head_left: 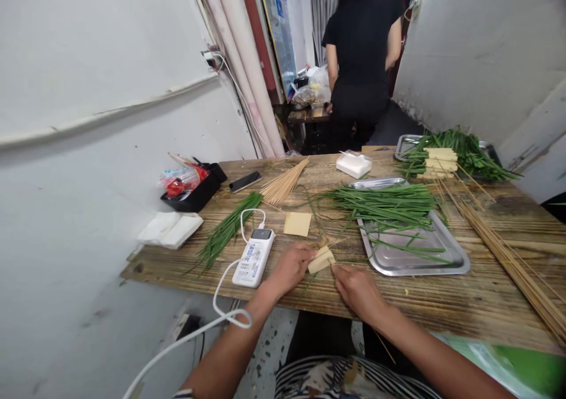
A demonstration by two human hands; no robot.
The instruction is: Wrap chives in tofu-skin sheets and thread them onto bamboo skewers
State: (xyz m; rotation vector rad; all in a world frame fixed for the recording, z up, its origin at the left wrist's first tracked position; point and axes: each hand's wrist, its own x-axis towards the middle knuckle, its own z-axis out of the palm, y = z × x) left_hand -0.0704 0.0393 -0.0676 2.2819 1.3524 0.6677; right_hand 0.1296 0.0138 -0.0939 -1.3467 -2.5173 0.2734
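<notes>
My left hand is closed, its fingertips gripping the left side of a small pale-yellow folded tofu sheet at the table's front edge. At the sheet's right end, my right hand is pinched shut. A thin bamboo skewer sticks out below that hand, in line with its fingertips; the skewer's point is hidden. Just beyond my left hand lies a flat square tofu sheet. Long green chives lie across a metal tray to the right.
A white power bank with a cable, more chives, fanned skewers, a phone and a black box are left. Finished-looking rolls and long skewers are right. A person stands beyond the table.
</notes>
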